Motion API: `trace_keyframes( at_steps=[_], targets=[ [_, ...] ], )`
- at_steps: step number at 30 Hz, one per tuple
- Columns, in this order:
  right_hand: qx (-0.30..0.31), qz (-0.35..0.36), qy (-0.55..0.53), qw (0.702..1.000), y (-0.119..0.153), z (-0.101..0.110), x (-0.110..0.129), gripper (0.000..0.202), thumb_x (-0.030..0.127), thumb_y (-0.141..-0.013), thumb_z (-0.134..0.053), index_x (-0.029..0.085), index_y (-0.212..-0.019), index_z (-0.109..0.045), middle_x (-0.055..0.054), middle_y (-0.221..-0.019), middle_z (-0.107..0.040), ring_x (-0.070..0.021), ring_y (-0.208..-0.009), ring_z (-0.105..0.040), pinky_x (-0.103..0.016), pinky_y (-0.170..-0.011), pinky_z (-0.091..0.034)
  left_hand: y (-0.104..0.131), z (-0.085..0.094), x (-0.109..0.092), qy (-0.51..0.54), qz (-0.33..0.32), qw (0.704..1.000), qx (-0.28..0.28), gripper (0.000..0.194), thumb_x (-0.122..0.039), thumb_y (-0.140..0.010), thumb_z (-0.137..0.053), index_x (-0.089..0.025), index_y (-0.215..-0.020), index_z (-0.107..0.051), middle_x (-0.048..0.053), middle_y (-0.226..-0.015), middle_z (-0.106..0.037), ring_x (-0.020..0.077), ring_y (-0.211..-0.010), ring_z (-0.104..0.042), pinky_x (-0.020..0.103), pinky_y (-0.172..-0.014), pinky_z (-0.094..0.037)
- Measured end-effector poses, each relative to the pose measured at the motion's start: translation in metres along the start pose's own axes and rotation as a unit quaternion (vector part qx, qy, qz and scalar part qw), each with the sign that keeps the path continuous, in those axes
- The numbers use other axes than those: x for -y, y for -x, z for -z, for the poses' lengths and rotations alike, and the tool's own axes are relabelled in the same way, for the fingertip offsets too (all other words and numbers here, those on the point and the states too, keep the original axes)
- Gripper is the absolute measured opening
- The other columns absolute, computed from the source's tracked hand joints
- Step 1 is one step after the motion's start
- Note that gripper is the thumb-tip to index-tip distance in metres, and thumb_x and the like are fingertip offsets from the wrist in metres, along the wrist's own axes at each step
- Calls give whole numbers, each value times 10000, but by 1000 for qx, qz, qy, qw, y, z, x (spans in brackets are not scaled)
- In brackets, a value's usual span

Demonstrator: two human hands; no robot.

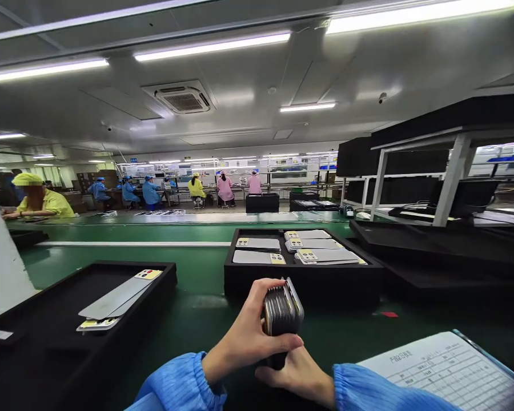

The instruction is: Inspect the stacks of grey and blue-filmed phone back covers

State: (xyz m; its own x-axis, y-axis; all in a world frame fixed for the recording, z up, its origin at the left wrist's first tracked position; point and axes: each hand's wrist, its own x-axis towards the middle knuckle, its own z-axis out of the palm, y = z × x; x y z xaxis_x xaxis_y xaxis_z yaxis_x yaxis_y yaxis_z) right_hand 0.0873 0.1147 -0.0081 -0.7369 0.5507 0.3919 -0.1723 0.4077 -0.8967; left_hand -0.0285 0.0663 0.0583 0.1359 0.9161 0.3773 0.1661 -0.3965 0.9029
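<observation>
Upright between my hands is a thick stack of phone back panels, seen from its narrow end, with one or two front panels leaning slightly apart. My left hand wraps around the stack, fingers over the top and thumb across the near side. Below it, my right hand grips the stack's lower end; most of its fingers are hidden. Ahead, a black tray holds several piles of silvery panels with yellow camera areas. In the left black tray lie a few more panels, fanned out.
A printed form on a clipboard lies at right on the green table, near a red scrap. Black trays and a metal-framed rack stand at right. A person in yellow sits at far left.
</observation>
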Motion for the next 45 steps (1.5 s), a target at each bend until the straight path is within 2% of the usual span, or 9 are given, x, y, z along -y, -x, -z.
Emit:
trace_keyframes(
  at_steps=[3,6,10,13,17,20,26,32,45],
  targets=[
    [-1,6,15,1000,1,2,-2,561,166,-588,-684,147,-1119,-504,-79,-1093,-564,-270,-988,-526,-392,-872,-411,0,8,-7,-106,-63,992,-3,653,-327,-617,-709,-272,-1196,-411,66,-1241,-356,234,-1140,-388,331,-934,-360],
    [-6,17,19,1000,0,4,-5,621,263,-592,-712,150,-1154,-475,-90,-1142,-542,-282,-1023,-505,-409,-877,-402,-1,21,-12,-148,-91,985,24,572,-409,-680,-636,-274,-1206,-455,62,-1290,-354,245,-1212,-330,359,-1025,-260],
    [-9,18,15,1000,0,5,-8,726,391,-579,-726,165,-1197,-422,-93,-1155,-523,-299,-1050,-486,-418,-862,-405,-4,34,-14,-150,-94,983,55,546,-509,-707,-555,-264,-1192,-498,70,-1310,-372,270,-1215,-341,379,-1012,-285],
    [-13,11,13,1000,0,5,-9,625,447,-569,-723,169,-1080,-493,-89,-1117,-532,-300,-1019,-497,-414,-838,-412,-4,36,-13,-149,-96,982,60,563,-555,-730,-486,-262,-1211,-481,74,-1328,-359,280,-1223,-336,397,-1012,-286],
    [-23,7,7,1000,-1,7,-10,529,471,-590,-701,175,-987,-516,-80,-1080,-538,-288,-999,-502,-402,-838,-404,-6,37,-10,-153,-96,983,44,449,-462,-799,-453,-249,-1193,-495,70,-1332,-364,252,-1241,-320,382,-1035,-252],
    [-27,4,5,1000,-1,8,-11,521,471,-606,-691,175,-998,-517,-83,-1099,-530,-287,-1006,-497,-399,-845,-396,-7,38,-7,-157,-97,983,26,365,-367,-830,-450,-241,-1166,-514,65,-1322,-377,220,-1237,-331,350,-1036,-254],
    [-21,3,14,1000,-1,8,-12,813,459,-584,-714,196,-1265,-357,-82,-1096,-542,-283,-964,-518,-399,-815,-410,-5,36,-7,-163,-104,981,19,353,-340,-805,-494,-229,-1137,-543,70,-1290,-411,224,-1198,-380,335,-1009,-294],
    [-27,0,26,999,-2,6,-12,769,476,-595,-698,175,-1237,-400,-66,-1037,-563,-282,-944,-517,-394,-784,-423,-5,36,-8,-167,-108,980,5,311,-300,-848,-414,-258,-1125,-550,44,-1274,-434,203,-1199,-380,325,-1017,-281],
    [-12,23,9,1000,-2,6,-7,724,351,-605,-726,171,-1224,-398,-75,-1147,-522,-258,-1021,-495,-377,-851,-402,-4,30,-8,-178,-107,978,-14,339,-320,-792,-518,-243,-1120,-550,64,-1246,-452,228,-1170,-412,334,-979,-339]
  ],
)
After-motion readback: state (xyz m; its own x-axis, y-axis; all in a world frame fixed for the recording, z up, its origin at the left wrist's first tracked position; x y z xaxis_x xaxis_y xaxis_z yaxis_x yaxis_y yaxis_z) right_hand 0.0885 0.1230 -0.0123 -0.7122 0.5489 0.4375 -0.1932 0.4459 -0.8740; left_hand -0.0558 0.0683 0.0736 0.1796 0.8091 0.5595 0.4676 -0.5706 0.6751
